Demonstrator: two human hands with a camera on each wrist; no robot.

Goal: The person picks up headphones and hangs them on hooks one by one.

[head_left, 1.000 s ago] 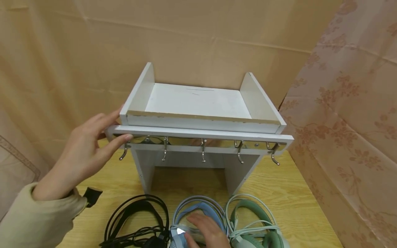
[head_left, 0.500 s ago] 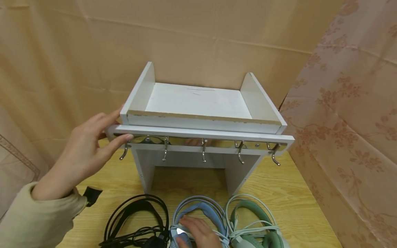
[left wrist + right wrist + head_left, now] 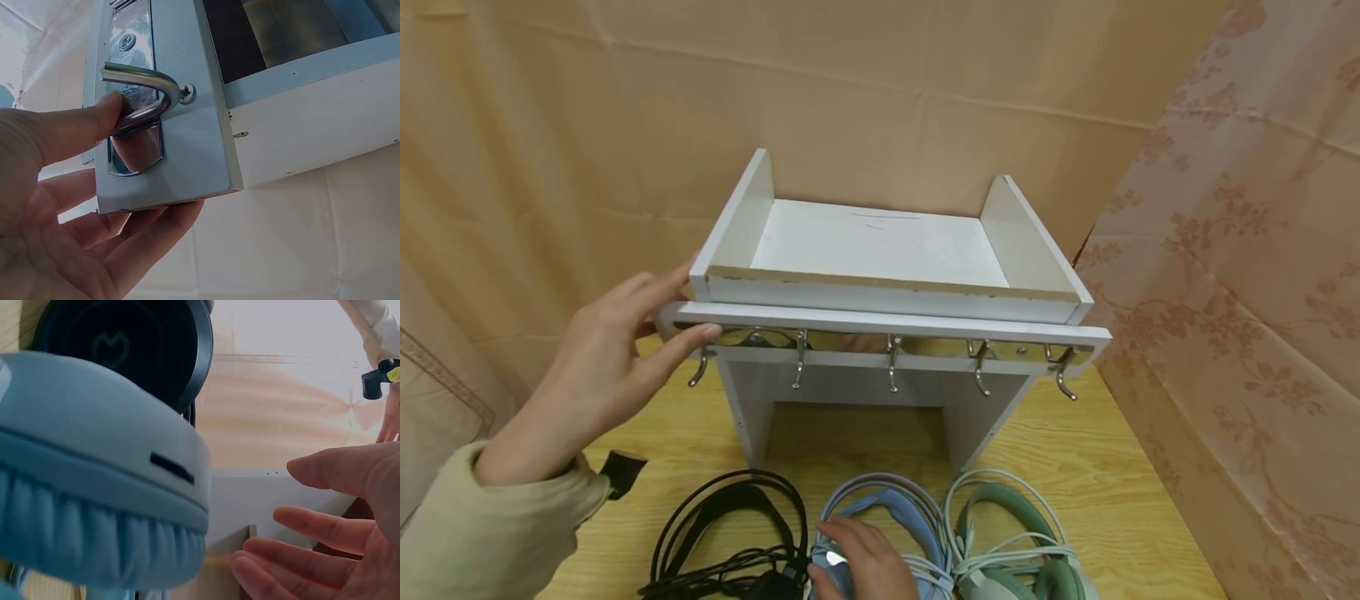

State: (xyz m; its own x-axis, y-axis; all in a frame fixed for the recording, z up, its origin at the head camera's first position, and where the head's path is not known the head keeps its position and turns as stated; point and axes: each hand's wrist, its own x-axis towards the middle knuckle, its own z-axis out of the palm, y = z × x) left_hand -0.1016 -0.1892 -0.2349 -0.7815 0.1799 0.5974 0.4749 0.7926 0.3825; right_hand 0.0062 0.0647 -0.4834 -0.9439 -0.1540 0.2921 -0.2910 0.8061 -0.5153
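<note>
My left hand grips the left end of the hook rail on the front of a white shelf unit. In the left wrist view its thumb presses the metal plate beside a curved hook, with the fingers behind the board. My right hand hovers low over the blue headphones, fingers spread and slightly bent. In the right wrist view, a gap separates its fingertips from the padded blue ear cup. Part of the headphones lies hidden under this hand.
Black headphones with bundled cable lie to the left, green headphones to the right, all on the wooden table. Several metal hooks stick out from the rail. Cloth drapes surround the back and sides.
My right hand has shifted left across the blue headphones, uncovering more of their headband and cable. The left hand keeps its grip on the rail.
</note>
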